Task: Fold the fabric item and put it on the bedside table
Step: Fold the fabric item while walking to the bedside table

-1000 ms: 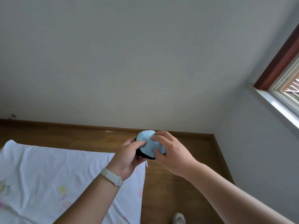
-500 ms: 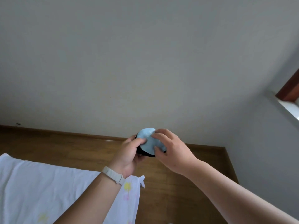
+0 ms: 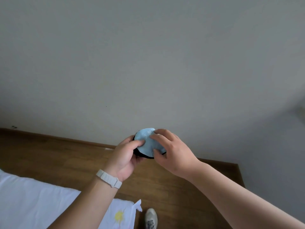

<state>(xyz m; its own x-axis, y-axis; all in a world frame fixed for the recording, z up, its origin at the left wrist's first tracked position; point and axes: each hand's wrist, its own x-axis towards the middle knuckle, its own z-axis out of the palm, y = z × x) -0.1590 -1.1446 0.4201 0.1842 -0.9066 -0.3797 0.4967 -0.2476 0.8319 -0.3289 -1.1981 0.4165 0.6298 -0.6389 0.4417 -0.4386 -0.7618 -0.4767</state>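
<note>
A small fabric item (image 3: pixel 147 142), pale blue on its upper face and black along its lower edge, is held in mid-air at chest height between both hands, in front of the wall (image 3: pixel 148 63) and above the floor (image 3: pixel 66 156). The left hand (image 3: pixel 126 160) is closed around its left side, the thumb pressed onto the blue face and the fingers wrapped beneath, so that the piece is supported from below. The right hand (image 3: pixel 172 152) pinches the right side, fingertips laid on the blue face near the top edge and the thumb set against the lower edge. This two-sided hold is judged to keep the layers together while they are squared up or pressed flat; the item already looks compact and rounded, so the folding is probably near its end, though how many layers there are cannot be told. A pale band (image 3: pixel 109 178) is worn on the left wrist. No bedside table is seen, so the placing is not yet done. Below the left arm a white sheet (image 3: pixel 33 204) with a yellow print is spread over what seems to be a bed, one corner hanging beside a light shoe (image 3: pixel 151 218) on brown wood flooring. A wooden skirting runs along the foot of the plain grey wall, which meets a second wall at the right.
</note>
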